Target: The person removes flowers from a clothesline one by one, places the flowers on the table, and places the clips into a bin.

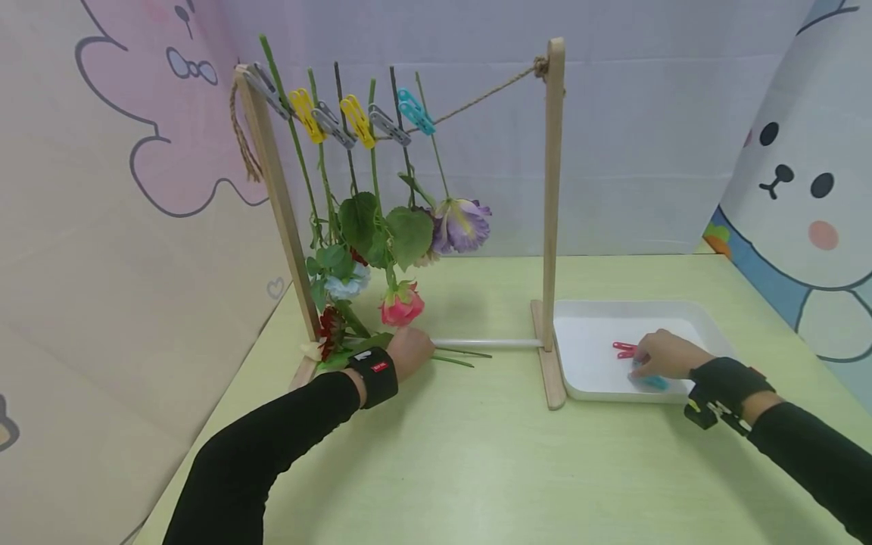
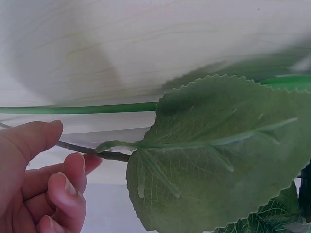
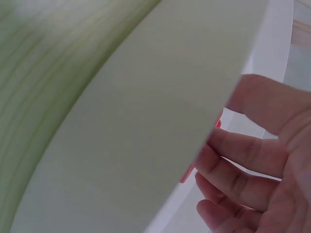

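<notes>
Low by the rack's left side, my left hand (image 1: 411,350) pinches a dark flower stem (image 2: 115,156) between thumb and fingers. A broad serrated green leaf (image 2: 218,150) grows from that stem, and a separate green stem (image 2: 97,108) runs alongside. A dark red flower (image 1: 331,331) lies at the left end of these stems. My right hand (image 1: 671,354) reaches down into the white tray (image 1: 586,367), fingers bent over a blue clothespin (image 1: 655,382) beside a red clothespin (image 1: 624,350). The tray wall hides its fingertips in the right wrist view; I cannot tell whether they grip a clothespin.
A wooden rack (image 1: 552,197) carries a twine line (image 1: 487,96). From it several flowers hang head down by grey, yellow and blue clothespins (image 1: 415,111), among them a purple flower (image 1: 462,225) and a pink rose (image 1: 402,304). A white rod (image 1: 490,344) joins the rack's feet.
</notes>
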Demonstrator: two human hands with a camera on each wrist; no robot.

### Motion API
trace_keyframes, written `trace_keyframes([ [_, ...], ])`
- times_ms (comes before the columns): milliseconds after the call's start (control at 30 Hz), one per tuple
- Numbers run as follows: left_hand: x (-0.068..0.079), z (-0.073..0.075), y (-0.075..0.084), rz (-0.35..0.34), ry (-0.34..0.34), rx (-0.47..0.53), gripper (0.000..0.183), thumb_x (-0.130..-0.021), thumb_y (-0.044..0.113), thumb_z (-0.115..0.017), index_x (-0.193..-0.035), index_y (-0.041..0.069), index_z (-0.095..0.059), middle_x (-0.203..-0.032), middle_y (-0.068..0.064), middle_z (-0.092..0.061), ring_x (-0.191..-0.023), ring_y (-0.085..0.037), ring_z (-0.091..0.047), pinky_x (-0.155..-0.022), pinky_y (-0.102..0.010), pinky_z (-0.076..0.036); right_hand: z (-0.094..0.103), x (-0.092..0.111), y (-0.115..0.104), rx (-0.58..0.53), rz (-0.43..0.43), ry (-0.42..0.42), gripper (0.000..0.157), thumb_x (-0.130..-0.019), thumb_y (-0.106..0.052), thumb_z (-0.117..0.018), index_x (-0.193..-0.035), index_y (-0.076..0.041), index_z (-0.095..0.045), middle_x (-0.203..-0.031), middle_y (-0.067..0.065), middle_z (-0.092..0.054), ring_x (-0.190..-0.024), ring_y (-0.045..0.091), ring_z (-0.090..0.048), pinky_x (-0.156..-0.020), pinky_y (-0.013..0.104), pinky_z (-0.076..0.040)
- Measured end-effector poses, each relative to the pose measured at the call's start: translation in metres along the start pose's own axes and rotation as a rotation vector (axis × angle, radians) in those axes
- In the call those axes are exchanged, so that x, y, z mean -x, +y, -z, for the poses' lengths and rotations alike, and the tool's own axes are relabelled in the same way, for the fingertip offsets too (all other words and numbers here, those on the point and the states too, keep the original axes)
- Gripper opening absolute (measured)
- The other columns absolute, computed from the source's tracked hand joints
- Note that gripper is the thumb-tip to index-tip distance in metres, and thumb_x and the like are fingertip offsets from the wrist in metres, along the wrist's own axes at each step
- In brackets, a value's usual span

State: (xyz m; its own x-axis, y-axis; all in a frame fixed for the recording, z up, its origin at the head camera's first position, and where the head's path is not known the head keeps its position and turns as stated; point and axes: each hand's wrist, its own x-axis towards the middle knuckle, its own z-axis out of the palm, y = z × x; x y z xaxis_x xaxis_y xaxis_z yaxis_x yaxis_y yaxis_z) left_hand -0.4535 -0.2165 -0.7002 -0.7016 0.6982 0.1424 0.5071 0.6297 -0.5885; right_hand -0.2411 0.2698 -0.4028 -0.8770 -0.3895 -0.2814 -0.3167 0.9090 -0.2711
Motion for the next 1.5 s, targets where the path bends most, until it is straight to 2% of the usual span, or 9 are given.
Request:
trace_keyframes([
  [67, 0.001, 0.008, 0.0, 0.0, -0.003, 0.007, 0.028, -0.071, 0.008, -0.056, -0.048, 0.023, -0.051, -0.046, 0.004, -0.045, -0.043, -0.016, -0.04, -0.036, -0.04, -0.028, 0.0, 0.0, 0.0, -0.005, -0.001, -0.003, 0.035, -0.073, -0.027, -0.075, -0.089, 0.004, -0.068, -0.08, 0.006, -0.065, -0.075, 0.021, -0.053, -0.074, 0.043, -0.046],
  [400, 0.029, 0.153, -0.009, -0.039, 0.068, 0.055, 0.024, -0.072, 0.006, -0.054, -0.055, 0.021, -0.055, -0.051, 0.006, -0.052, -0.047, -0.012, -0.046, -0.042, -0.032, -0.037, 0.001, 0.0, -0.001, -0.013, -0.035, -0.007, 0.041, -0.073, -0.033, -0.075, -0.092, 0.003, -0.068, -0.083, 0.007, -0.065, -0.078, 0.022, -0.05, -0.075, 0.043, -0.044],
  [500, 0.031, 0.169, -0.009, -0.044, 0.059, 0.072, 0.026, -0.074, 0.004, -0.052, -0.056, 0.021, -0.055, -0.051, 0.006, -0.05, -0.047, -0.011, -0.043, -0.041, -0.031, -0.036, 0.001, -0.001, -0.002, -0.022, -0.045, -0.002, 0.042, -0.073, -0.035, -0.075, -0.092, 0.002, -0.069, -0.084, 0.008, -0.065, -0.078, 0.022, -0.05, -0.075, 0.043, -0.043],
  [633, 0.027, 0.157, -0.005, -0.066, 0.102, 0.084, 0.023, -0.069, 0.003, -0.052, -0.053, 0.02, -0.051, -0.047, 0.006, -0.044, -0.044, -0.01, -0.036, -0.038, -0.031, -0.028, 0.002, -0.001, -0.002, -0.051, -0.042, 0.011, 0.042, -0.073, -0.034, -0.075, -0.093, 0.002, -0.069, -0.086, 0.01, -0.066, -0.078, 0.022, -0.051, -0.075, 0.044, -0.044],
  [733, 0.028, 0.175, -0.003, -0.085, 0.107, 0.082, 0.024, -0.069, 0.003, -0.053, -0.053, 0.021, -0.051, -0.048, 0.008, -0.044, -0.044, -0.01, -0.036, -0.038, -0.03, -0.03, 0.002, -0.001, -0.001, -0.063, -0.025, 0.024, 0.042, -0.073, -0.034, -0.075, -0.093, 0.003, -0.069, -0.087, 0.011, -0.067, -0.078, 0.023, -0.054, -0.075, 0.045, -0.045],
  [967, 0.052, 0.324, -0.014, -0.077, 0.031, 0.068, 0.025, -0.073, 0.0, -0.061, -0.055, 0.016, -0.055, -0.05, 0.007, -0.048, -0.046, -0.006, -0.038, -0.041, -0.024, -0.037, 0.001, 0.0, 0.0, -0.046, 0.0, 0.049, 0.039, -0.073, -0.034, -0.075, -0.09, 0.0, -0.07, -0.085, 0.009, -0.067, -0.078, 0.021, -0.053, -0.075, 0.043, -0.044],
  [1167, 0.056, 0.352, -0.02, -0.101, 0.012, 0.103, 0.024, -0.076, 0.003, -0.065, -0.056, 0.015, -0.057, -0.052, 0.006, -0.053, -0.046, -0.006, -0.038, -0.043, -0.022, -0.036, 0.007, 0.0, -0.003, -0.03, 0.033, 0.088, 0.033, -0.074, -0.03, -0.074, -0.088, 0.0, -0.07, -0.081, 0.005, -0.067, -0.075, 0.019, -0.051, -0.071, 0.038, -0.042],
  [1267, 0.054, 0.361, -0.025, -0.117, -0.012, 0.13, 0.021, -0.078, 0.005, -0.065, -0.06, 0.015, -0.059, -0.055, 0.006, -0.055, -0.047, -0.006, -0.04, -0.044, -0.022, -0.038, 0.022, 0.0, -0.01, -0.051, 0.054, 0.192, 0.033, -0.078, -0.023, -0.072, -0.094, 0.005, -0.068, -0.082, 0.01, -0.068, -0.076, 0.023, -0.057, -0.073, 0.042, -0.046],
  [1500, 0.036, 0.397, -0.038, -0.17, -0.052, 0.204, 0.019, -0.08, 0.002, -0.061, -0.068, 0.017, -0.063, -0.058, 0.006, -0.057, -0.05, -0.006, -0.032, -0.045, -0.021, -0.028, 0.113, 0.004, -0.051, -0.185, -0.001, 0.531, 0.04, -0.087, -0.023, -0.062, -0.117, 0.004, -0.057, -0.107, 0.026, -0.061, -0.098, 0.041, -0.053, -0.078, 0.051, -0.042],
])
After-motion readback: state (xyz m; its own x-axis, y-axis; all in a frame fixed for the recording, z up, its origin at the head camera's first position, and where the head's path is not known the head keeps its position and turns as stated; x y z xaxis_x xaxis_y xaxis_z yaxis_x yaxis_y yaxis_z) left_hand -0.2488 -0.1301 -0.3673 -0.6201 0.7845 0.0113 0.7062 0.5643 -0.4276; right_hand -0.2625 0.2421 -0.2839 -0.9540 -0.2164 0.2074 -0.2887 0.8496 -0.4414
